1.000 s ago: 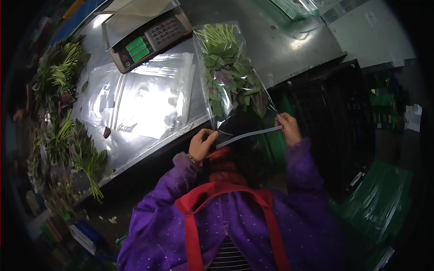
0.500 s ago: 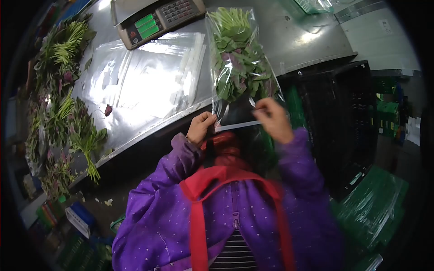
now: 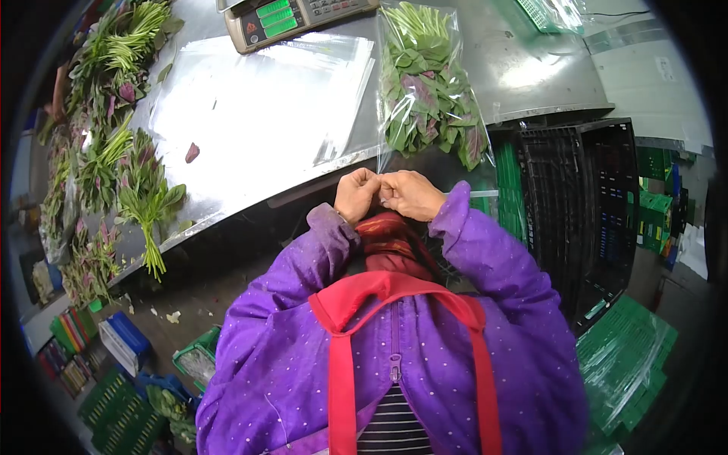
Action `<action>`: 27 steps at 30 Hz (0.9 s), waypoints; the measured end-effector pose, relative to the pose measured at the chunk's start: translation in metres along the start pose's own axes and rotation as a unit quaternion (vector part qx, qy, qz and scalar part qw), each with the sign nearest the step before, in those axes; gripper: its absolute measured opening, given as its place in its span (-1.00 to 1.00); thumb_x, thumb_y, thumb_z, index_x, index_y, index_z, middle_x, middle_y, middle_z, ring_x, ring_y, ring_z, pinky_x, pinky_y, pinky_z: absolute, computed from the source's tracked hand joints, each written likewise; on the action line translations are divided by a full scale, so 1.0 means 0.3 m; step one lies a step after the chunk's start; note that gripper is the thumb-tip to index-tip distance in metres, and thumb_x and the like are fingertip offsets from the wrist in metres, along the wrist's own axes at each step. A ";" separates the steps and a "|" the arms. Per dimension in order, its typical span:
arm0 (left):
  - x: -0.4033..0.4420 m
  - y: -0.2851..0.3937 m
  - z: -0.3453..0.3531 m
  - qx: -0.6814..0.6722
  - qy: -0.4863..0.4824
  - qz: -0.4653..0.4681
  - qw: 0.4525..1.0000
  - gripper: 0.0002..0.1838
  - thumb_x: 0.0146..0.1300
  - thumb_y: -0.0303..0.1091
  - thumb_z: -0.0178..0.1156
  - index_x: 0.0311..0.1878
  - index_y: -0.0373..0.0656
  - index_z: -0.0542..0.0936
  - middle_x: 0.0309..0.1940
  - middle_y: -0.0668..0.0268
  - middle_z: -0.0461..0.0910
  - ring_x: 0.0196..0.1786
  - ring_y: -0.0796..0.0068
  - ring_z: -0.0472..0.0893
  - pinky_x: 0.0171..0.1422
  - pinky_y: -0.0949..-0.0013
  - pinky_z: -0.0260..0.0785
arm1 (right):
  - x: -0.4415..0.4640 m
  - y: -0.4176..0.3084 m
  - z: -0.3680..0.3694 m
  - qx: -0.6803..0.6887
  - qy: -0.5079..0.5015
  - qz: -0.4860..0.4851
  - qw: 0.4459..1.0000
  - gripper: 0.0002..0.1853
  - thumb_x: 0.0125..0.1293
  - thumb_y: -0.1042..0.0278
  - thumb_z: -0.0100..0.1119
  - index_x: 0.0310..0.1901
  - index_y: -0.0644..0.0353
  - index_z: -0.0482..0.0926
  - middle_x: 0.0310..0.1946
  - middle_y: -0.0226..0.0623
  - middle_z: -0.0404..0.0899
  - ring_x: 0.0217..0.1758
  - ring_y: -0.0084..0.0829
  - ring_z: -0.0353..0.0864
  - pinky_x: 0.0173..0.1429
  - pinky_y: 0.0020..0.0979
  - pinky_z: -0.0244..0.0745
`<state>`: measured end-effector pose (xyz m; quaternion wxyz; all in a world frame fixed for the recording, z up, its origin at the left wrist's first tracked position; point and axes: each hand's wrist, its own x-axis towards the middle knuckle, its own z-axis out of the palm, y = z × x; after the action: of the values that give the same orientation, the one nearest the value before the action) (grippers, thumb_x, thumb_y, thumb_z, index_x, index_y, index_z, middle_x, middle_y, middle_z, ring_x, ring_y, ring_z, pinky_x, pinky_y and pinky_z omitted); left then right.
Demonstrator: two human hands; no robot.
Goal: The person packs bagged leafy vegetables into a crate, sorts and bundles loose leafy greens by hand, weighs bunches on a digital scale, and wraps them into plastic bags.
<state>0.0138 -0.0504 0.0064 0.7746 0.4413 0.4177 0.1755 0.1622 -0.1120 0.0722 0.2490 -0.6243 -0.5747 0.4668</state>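
A clear plastic bag (image 3: 384, 161) of leafy greens (image 3: 425, 98) lies on the metal table, stems toward the far end. Its near end hangs over the table's edge toward me. My left hand (image 3: 356, 196) pinches the left corner of that end, fingers closed. Right beside it, my right hand (image 3: 411, 193) is also closed on the bag's edge, the fingertips of both hands meeting. A pale strip along the bag's end (image 3: 485, 193) sticks out to the right. The exact fold between my fingers is hidden.
Flat clear bags (image 3: 265, 106) lie stacked on the table (image 3: 516, 45), below a scale (image 3: 303, 17) with green displays. Bunches of greens (image 3: 144, 189) cover the left side. Black crates (image 3: 565, 212) stand to the right, with green crates (image 3: 626, 356) lower down.
My right hand has moved left from the right part of the bag's end to meet my left hand. The view has shifted, so the table appears higher.
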 end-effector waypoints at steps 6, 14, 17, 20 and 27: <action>0.015 -0.007 -0.021 -0.070 -0.008 -0.021 0.997 -0.81 0.23 -0.36 0.22 -0.44 -0.24 0.51 -0.61 0.32 0.54 -0.57 0.62 0.49 -0.47 0.55 0.31 | -0.179 0.015 0.022 0.097 0.142 0.116 0.978 -0.83 0.03 0.56 0.24 -0.39 0.27 0.41 -0.66 -0.36 0.34 -0.62 -0.45 0.32 -0.48 -0.44 0.23; 0.007 0.021 -0.022 -0.055 0.000 -0.023 0.998 -0.82 0.20 -0.40 0.21 -0.47 -0.27 0.52 -0.60 0.31 0.55 -0.58 0.62 0.50 -0.48 0.54 0.35 | -0.022 -0.011 0.028 -0.031 0.089 -0.054 0.994 -0.82 0.05 0.51 0.24 -0.33 0.27 0.43 -0.44 -0.17 0.45 -0.38 -0.22 0.51 -0.29 -0.24 0.38; 0.011 0.023 -0.021 -0.003 -0.008 -0.030 1.000 -0.87 0.23 -0.44 0.16 -0.42 -0.25 0.51 -0.56 0.33 0.56 -0.54 0.61 0.52 -0.42 0.54 0.39 | 0.006 -0.001 0.012 -0.026 0.038 -0.020 0.999 -0.84 0.05 0.48 0.24 -0.38 0.28 0.44 -0.49 -0.16 0.48 -0.40 -0.17 0.52 -0.28 -0.22 0.40; 0.031 -0.005 -0.024 0.036 -0.009 -0.007 0.999 -0.86 0.22 -0.45 0.16 -0.44 -0.26 0.51 -0.57 0.32 0.56 -0.57 0.60 0.52 -0.44 0.54 0.38 | 0.019 0.008 -0.013 0.000 -0.021 0.007 1.000 -0.85 0.05 0.45 0.23 -0.41 0.27 0.45 -0.54 -0.14 0.49 -0.42 -0.14 0.52 -0.28 -0.22 0.40; 0.023 0.000 -0.005 -0.003 0.015 -0.002 1.000 -0.86 0.18 -0.50 0.17 -0.49 -0.28 0.50 -0.64 0.29 0.54 -0.62 0.57 0.51 -0.53 0.49 0.37 | -0.058 -0.012 0.024 -0.069 0.041 -0.089 0.993 -0.88 0.08 0.46 0.10 -0.46 0.28 0.39 -0.61 -0.08 0.42 -0.45 -0.01 0.47 -0.33 -0.11 0.33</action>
<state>0.0167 -0.0451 0.0027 0.7698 0.4357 0.4297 0.1816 0.1558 -0.1293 0.0773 0.2690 -0.6048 -0.6481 0.3764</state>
